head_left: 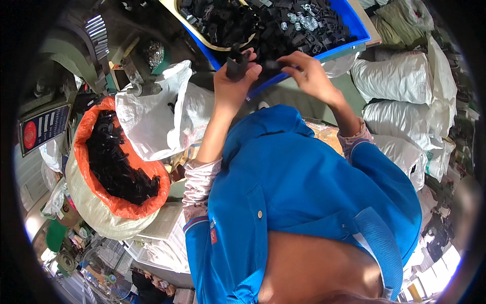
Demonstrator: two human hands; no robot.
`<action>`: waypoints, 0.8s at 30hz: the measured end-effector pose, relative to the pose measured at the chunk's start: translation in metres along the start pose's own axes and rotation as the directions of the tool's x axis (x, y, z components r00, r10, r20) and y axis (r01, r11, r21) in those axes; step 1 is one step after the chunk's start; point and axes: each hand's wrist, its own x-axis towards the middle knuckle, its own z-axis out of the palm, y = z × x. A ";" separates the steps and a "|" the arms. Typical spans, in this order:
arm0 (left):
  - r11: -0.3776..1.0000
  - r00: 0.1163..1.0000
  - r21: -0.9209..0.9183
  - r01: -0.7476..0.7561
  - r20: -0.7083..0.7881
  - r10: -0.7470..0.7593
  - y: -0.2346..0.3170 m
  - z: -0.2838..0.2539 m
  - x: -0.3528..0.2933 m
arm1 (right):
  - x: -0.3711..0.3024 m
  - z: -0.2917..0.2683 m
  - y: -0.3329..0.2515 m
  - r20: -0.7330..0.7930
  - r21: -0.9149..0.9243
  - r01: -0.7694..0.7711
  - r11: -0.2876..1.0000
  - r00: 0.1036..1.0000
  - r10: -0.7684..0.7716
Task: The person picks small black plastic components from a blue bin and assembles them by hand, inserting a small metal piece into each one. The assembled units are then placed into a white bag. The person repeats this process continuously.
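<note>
My left hand (229, 93) is closed around a black plastic part (236, 67), which stands up between the thumb and fingers. Just to its right, my right hand (315, 81) pinches a small dark piece (274, 65) between thumb and fingertips. That piece is blurred, so its kind cannot be made out. Both hands are over the near edge of a blue tray (324, 52). Small black plastic parts (334, 31) fill the tray, with a cluster of silvery coil springs (305, 21) on top. A cream basin (173, 11) of larger black parts rests at the tray's left.
On the left, an orange-lined sack (81, 152) holds many black parts (114, 162). Beside it is a white plastic bag (144, 124). Stuffed white woven sacks (392, 81) are piled on the right. A green machine (66, 55) stands at far left, and a fan (105, 273) at lower left.
</note>
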 end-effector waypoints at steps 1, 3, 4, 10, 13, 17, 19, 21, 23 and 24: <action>0.994 0.996 0.081 0.071 0.054 -0.075 -0.002 -0.003 0.001 | 0.002 -0.001 -0.005 0.050 -0.039 0.080 0.996 0.996 -0.078; 0.949 0.962 0.249 0.195 0.139 -0.234 -0.002 -0.012 0.004 | 0.006 0.000 -0.010 0.159 -0.103 0.245 0.964 0.961 -0.227; 0.906 0.932 0.344 0.247 0.173 -0.320 0.004 -0.012 0.005 | 0.007 0.003 -0.006 0.205 -0.080 0.315 0.946 0.934 -0.293; 0.920 0.890 0.014 0.391 0.247 -0.382 -0.011 -0.023 -0.009 | 0.018 -0.002 -0.008 0.360 0.178 0.114 0.977 0.917 -0.173; 0.892 0.924 -0.260 0.370 0.204 -0.324 -0.006 -0.020 -0.020 | 0.044 -0.012 0.015 0.046 0.034 0.109 0.993 0.993 -0.110; 0.776 0.936 -0.527 0.348 0.250 -0.250 -0.002 -0.016 -0.018 | 0.080 -0.021 0.077 -0.138 -0.544 0.000 0.839 0.986 -0.089; 0.745 0.919 -0.545 0.385 0.297 -0.257 -0.002 -0.016 -0.012 | 0.092 -0.017 0.089 -0.085 -0.672 0.000 0.741 0.993 -0.078; 0.746 0.926 -0.554 0.370 0.285 -0.247 0.005 -0.009 -0.012 | 0.092 -0.015 0.095 -0.082 -0.671 -0.008 0.741 0.995 -0.064; 0.760 0.940 -0.555 0.337 0.245 -0.238 0.007 -0.008 -0.013 | 0.090 -0.013 0.095 -0.122 -0.654 -0.014 0.756 0.989 -0.088; 0.774 0.948 -0.549 0.315 0.217 -0.232 0.003 -0.010 -0.013 | 0.086 -0.015 0.098 -0.141 -0.523 -0.037 0.851 0.989 -0.043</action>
